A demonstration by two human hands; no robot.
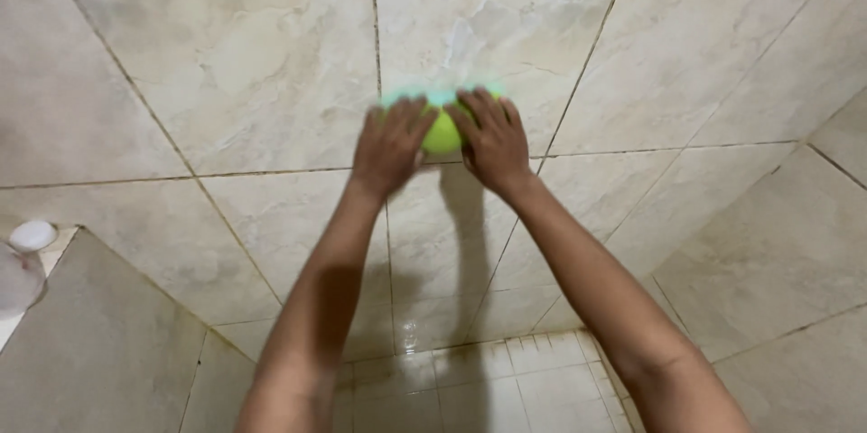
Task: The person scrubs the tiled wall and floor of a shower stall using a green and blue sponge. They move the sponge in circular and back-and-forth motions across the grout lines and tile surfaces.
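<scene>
A rounded lime-green scrubber with a blurred teal edge is pressed flat against the beige marbled wall tile, toward 12 o'clock. The left hand and right hand clasp it from either side. At 9 o'clock stands a white-capped container, its contents hidden.

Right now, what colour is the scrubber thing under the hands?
The scrubber is bright yellow-green with a teal edge, seen in the head view.

Premises: a tiled bathroom or shower area in a home. Large beige marbled wall tiles with dark grout lines cover every wall. Below them lies a floor of small square tiles, wet and glossy. Left of the wall tiles stands a white plastic container.
</scene>
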